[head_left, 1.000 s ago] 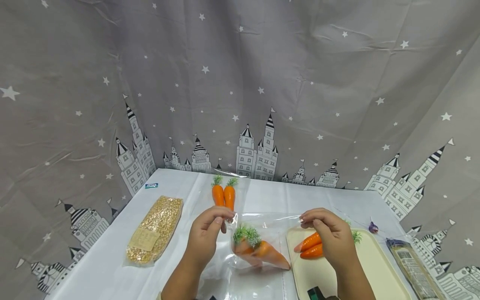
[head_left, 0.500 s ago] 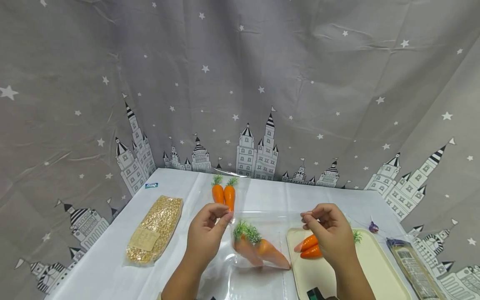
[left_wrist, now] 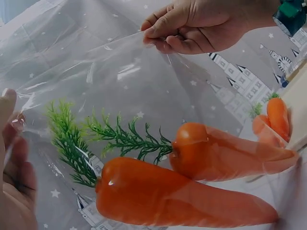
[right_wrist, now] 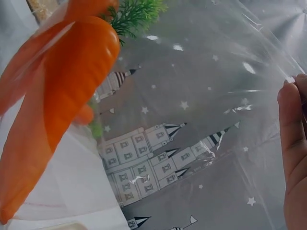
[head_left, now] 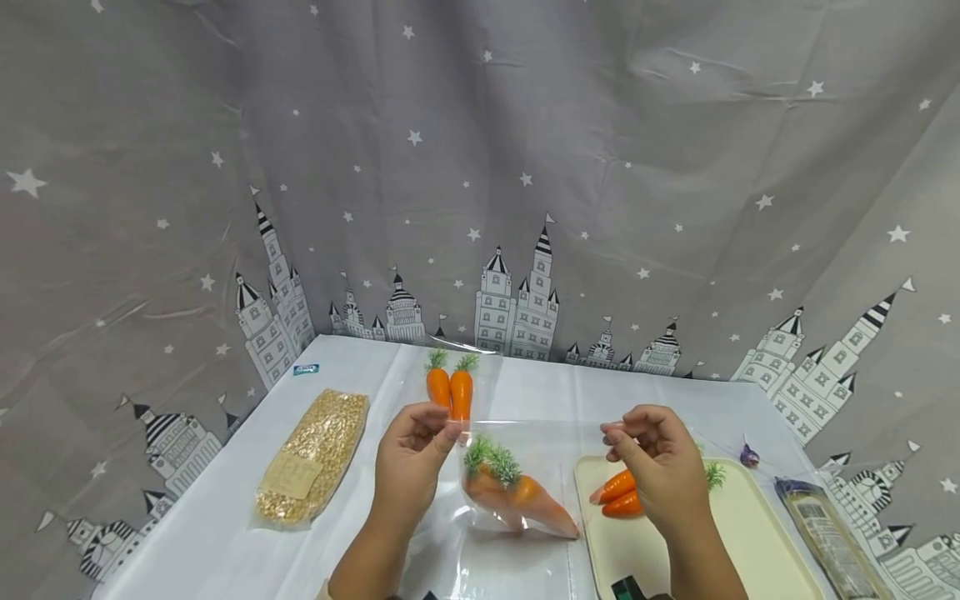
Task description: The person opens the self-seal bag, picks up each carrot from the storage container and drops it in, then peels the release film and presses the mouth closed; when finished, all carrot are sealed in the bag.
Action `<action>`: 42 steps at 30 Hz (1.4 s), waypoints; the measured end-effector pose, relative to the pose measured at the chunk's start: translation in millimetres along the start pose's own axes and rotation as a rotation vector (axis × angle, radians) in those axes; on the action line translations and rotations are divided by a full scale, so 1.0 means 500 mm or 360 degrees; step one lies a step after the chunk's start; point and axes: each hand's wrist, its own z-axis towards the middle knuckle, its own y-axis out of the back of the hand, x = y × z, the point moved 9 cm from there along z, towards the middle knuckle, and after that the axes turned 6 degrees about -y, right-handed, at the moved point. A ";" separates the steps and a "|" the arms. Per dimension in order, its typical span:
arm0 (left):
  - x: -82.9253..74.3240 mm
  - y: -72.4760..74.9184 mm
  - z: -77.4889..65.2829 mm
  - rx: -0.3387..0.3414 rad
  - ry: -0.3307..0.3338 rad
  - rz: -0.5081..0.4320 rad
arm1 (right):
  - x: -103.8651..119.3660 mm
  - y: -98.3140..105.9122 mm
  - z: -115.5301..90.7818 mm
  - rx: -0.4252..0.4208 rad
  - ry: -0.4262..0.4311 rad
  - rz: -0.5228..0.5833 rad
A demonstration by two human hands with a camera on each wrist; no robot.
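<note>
A clear plastic bag (head_left: 532, 442) is stretched upright between both hands, its top edge level with the fingertips. My left hand (head_left: 411, 458) pinches the top left corner; the right hand (head_left: 658, 462) pinches the top right corner between thumb and fingers. Inside the bag lie two orange carrots, a nearer carrot (left_wrist: 139, 191) and a second carrot (left_wrist: 216, 153), their green tops (left_wrist: 72, 143) toward the left hand. Seen from the right wrist, one carrot (right_wrist: 81, 72) shows large through the film. Behind the left hand, another clear bag with two carrots (head_left: 461, 392) lies flat.
A cream tray (head_left: 750, 533) at the right holds more carrots (head_left: 621, 493), partly hidden by the right hand. Left on the white table lies a pack of yellow kernels (head_left: 311, 458). A small blue packet (head_left: 306, 369), a purple item (head_left: 748, 456) and a long pack (head_left: 825, 533) lie near the edges.
Both hands have risen slightly, and the right thumb has straightened against its fingertips. The bag's top edge is pulled straighter. Its carrots stay about where they were.
</note>
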 end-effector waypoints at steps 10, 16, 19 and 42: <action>0.014 -0.023 -0.002 0.0193 -0.0024 0.0137 | 0.004 0.008 0.001 -0.0006 0.0065 0.0041; -0.008 -0.020 -0.001 0.0166 -0.0198 0.0343 | -0.003 0.014 -0.001 -0.0068 0.0010 -0.0090; -0.004 -0.026 -0.001 0.0211 -0.0150 0.0285 | -0.008 0.015 -0.003 -0.0071 -0.0035 -0.0134; -0.008 -0.026 -0.006 0.0203 -0.0101 0.0223 | 0.190 -0.164 -0.029 0.0411 0.0416 -0.1065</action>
